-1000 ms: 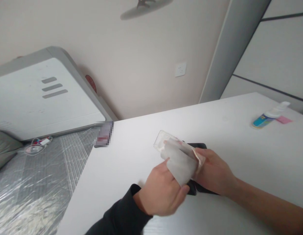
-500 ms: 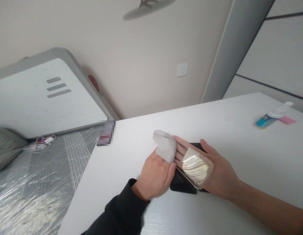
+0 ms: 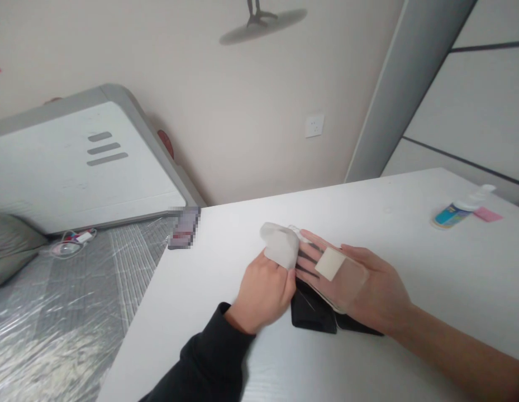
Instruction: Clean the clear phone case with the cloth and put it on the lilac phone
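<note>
Hands, two, bare, recorded over a white table (image 3: 410, 234).

Left hand (image 3: 261, 293): seen from the back, in a dark sleeve (image 3: 209, 363). The fingers are curled shut around a white wipe (image 3: 280, 245), which is pinched at their tips and bunched above them. The wipe is pressed against the far end of a clear phone case (image 3: 341, 279), just beside the fingertips of the other hand.

Right hand (image 3: 368, 287): bare forearm, palm up, fingers spread and laid out flat rather than clenched. The clear phone case is carried lying on the fingers and palm; it is supported from beneath, not gripped. Through the case the fingers can be seen. A pale square patch (image 3: 329, 263) is noted on the case, near its middle; what it is cannot be told.

Black phone (image 3: 315, 315): lies flat on the table directly under the right hand, partly covered by it, its near corner touching or just beside the left hand.

Spray bottle (image 3: 458, 209): blue label, white top, lying on its side at the far right of the table, well apart from the hands. A pink item (image 3: 487, 215) lies just beside it.

Wall socket (image 3: 314, 125): white, on the beige wall behind the table.

White cabinet (image 3: 75, 167): grey-edged, to the left, beyond a plastic-covered surface (image 3: 62, 312).
</note>
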A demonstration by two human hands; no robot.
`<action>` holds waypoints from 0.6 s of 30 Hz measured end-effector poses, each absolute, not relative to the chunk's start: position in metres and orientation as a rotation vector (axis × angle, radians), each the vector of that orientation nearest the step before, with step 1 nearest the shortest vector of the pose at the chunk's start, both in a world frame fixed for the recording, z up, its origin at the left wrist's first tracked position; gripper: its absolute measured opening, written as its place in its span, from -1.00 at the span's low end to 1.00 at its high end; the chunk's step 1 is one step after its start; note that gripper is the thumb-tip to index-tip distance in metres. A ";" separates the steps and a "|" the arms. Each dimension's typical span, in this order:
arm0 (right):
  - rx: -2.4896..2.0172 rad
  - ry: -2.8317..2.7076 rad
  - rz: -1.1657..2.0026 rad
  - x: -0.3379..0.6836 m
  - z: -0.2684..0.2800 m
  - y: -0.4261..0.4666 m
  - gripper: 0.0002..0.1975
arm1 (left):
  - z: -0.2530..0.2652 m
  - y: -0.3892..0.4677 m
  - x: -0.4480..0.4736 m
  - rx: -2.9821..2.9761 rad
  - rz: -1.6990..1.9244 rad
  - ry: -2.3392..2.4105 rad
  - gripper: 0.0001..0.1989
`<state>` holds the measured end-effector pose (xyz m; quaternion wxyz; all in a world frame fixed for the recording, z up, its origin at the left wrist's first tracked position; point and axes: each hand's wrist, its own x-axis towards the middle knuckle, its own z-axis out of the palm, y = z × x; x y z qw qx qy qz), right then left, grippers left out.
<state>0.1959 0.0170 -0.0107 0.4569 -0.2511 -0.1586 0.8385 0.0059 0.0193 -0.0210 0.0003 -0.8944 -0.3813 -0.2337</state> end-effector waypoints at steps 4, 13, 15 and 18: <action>-0.646 -0.380 2.086 0.196 -0.009 0.017 -0.50 | -0.025 0.011 0.011 -2.877 -0.674 -1.139 -0.68; -0.715 -0.422 1.956 0.200 -0.005 0.027 -0.54 | -0.021 0.015 0.019 -2.938 -0.667 -0.997 -0.67; -0.681 -0.501 1.931 0.198 -0.003 0.023 -0.56 | -0.022 0.022 0.011 -2.836 -0.652 -1.189 -0.63; -0.667 -0.640 1.906 0.195 -0.007 0.018 -0.55 | -0.025 0.019 0.012 -2.857 -0.684 -1.192 -0.51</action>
